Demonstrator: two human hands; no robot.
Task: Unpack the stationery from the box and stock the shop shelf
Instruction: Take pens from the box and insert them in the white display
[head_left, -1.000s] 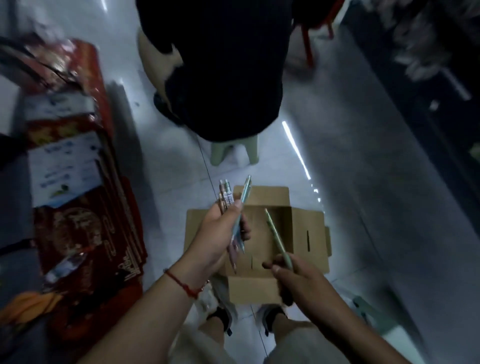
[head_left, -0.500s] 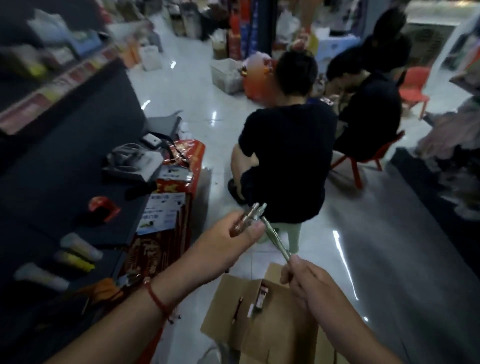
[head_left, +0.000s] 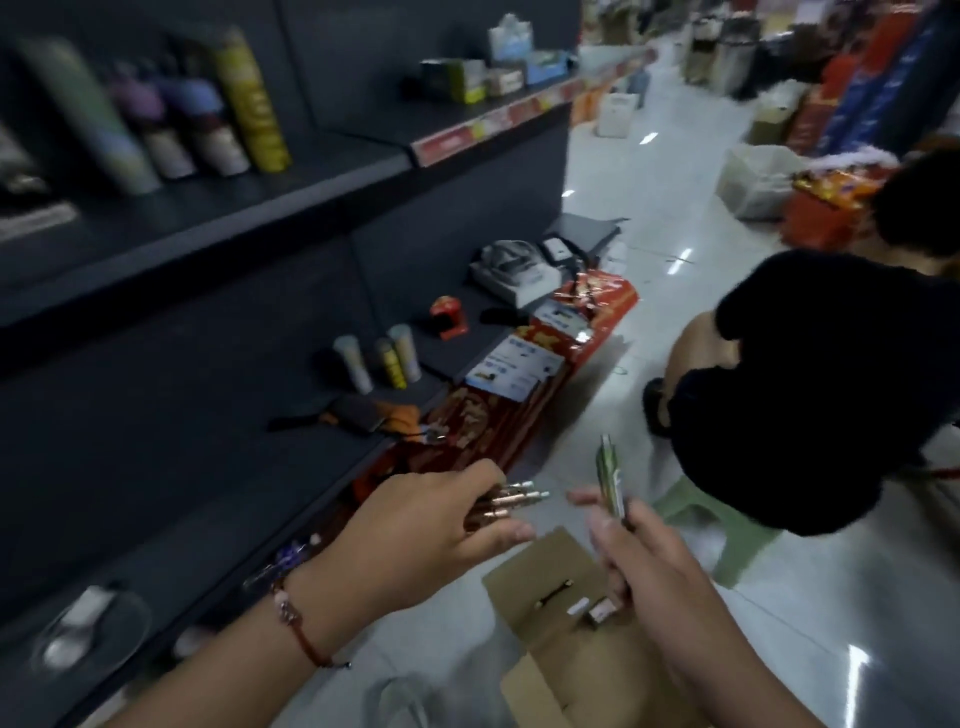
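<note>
My left hand (head_left: 421, 525) grips a bunch of copper-coloured pens (head_left: 511, 501), their tips pointing right. To its right, my right hand (head_left: 644, 566) holds a green pen (head_left: 610, 480) upright. Below both hands the open cardboard box (head_left: 550, 654) lies on the floor, with a few small items visible inside. The dark shop shelf (head_left: 218, 535) runs along the left; its lowest board lies just left of my left hand.
Tubes (head_left: 382, 358), a red tape dispenser (head_left: 448, 316) and a grey tray (head_left: 511, 270) sit on the low shelf. Red gift boxes (head_left: 524, 395) stand along its edge. A person in black (head_left: 810, 384) sits on a green stool (head_left: 711, 525) at the right.
The view has swung up and left from the box to the shelf. My two hands have drawn apart, each with its pens.
</note>
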